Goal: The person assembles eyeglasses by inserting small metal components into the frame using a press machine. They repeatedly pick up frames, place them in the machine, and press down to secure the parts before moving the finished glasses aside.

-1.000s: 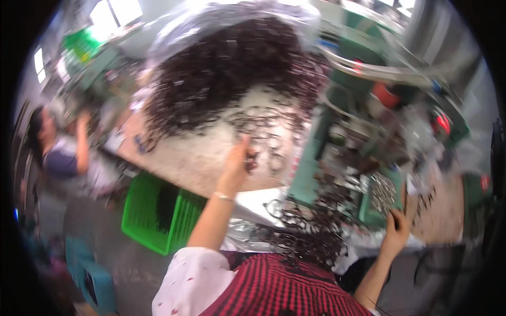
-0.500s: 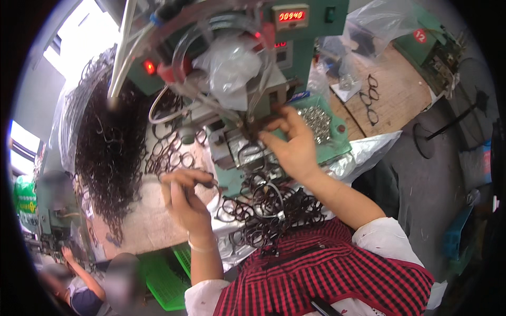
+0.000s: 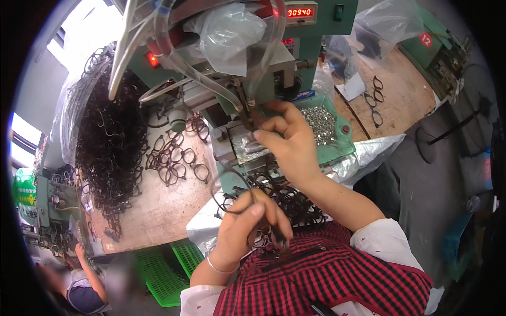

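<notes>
In the head view, the left hand (image 3: 247, 226) pinches a dark eyeglass frame (image 3: 232, 192) above the lap, while the right hand (image 3: 287, 139) reaches to the green machine (image 3: 316, 47), fingers curled at its metal plate (image 3: 247, 145); what it grips is unclear. A clear plastic bag (image 3: 232, 31) hangs over the machine, a red digit display (image 3: 300, 12) sits at its top, and a round red label (image 3: 426, 39) marks a farther green machine at upper right.

A wooden desk (image 3: 163, 210) is seen left of the green machine (image 3: 311, 47). Beyond the desk's far left edge, bright windows (image 3: 23, 139) are set; grey floor (image 3: 432, 174) lies right of it.
</notes>
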`<state>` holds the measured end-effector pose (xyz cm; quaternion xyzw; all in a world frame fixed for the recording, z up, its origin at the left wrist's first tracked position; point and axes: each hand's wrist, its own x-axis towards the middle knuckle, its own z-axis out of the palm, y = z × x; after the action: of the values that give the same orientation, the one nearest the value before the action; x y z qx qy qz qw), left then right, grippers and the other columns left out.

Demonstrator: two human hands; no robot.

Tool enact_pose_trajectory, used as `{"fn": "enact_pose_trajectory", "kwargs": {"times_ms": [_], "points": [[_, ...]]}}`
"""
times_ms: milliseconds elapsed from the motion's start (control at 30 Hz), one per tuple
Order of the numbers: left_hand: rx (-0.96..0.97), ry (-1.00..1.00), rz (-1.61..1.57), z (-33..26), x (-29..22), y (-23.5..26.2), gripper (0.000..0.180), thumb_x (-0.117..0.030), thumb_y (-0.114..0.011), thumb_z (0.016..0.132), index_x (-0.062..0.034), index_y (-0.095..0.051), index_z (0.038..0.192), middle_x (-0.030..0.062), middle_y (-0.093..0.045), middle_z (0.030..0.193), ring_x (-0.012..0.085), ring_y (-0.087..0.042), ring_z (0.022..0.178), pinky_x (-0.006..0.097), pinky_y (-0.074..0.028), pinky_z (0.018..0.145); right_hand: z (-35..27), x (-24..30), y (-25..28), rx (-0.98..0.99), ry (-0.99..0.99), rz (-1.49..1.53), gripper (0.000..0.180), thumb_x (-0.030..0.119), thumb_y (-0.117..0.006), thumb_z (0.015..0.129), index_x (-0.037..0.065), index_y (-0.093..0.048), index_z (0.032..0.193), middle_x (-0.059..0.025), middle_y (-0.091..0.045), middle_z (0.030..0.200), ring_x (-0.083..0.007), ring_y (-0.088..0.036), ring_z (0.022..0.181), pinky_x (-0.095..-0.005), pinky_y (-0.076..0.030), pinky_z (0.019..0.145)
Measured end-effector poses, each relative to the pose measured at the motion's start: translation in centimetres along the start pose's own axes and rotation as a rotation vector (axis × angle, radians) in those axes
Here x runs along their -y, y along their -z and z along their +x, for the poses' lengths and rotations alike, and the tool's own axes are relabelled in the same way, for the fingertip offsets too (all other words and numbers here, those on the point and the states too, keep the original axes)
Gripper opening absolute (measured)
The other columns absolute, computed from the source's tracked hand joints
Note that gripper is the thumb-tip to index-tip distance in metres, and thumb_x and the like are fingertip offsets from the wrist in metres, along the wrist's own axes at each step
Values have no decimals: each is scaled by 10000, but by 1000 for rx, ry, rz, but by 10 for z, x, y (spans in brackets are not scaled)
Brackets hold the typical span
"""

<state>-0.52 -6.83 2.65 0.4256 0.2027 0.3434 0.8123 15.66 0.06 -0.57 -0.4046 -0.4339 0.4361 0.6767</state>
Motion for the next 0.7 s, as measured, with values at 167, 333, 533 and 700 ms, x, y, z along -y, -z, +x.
{"fn": "enact_pose_trajectory", "kwargs": {"times_ms": [167,333,533,700], "points": [[-178,-417,256,11,-16,14,226,-218,-385,1049,-37,-471,947,162,-667,873,183,-622,771,317,-525,708,3,-21,2,-107,74,-6,241,26,-689,850,-19,-635,1081,-60,-684,921,-119,-617,901,-273,-481,847],[-287,-538,382,4,-21,22,232,-182,-401,1062,-20,-537,968,68,-628,871,127,-580,813,280,-489,743,43,-69,110,9,289,-1215,360,133,-744,790,63,-689,1139,-225,-591,1287,-393,-523,1236,-448,-423,1039],[-373,-990,725,19,-57,24,90,-64,-572,966,9,-542,924,80,-589,786,189,-575,700,315,-466,658,34,-84,146,62,326,-1472,164,121,-670,849,-10,-657,947,-234,-574,1303,-420,-497,1246,-467,-396,1050],[-560,-1070,898,41,-95,43,103,-92,-573,969,3,-544,939,133,-636,760,232,-635,662,331,-493,619,40,-72,129,83,200,-1298,152,116,-633,881,-17,-652,951,-167,-634,1127,-351,-597,1007,-411,-463,881]]}}
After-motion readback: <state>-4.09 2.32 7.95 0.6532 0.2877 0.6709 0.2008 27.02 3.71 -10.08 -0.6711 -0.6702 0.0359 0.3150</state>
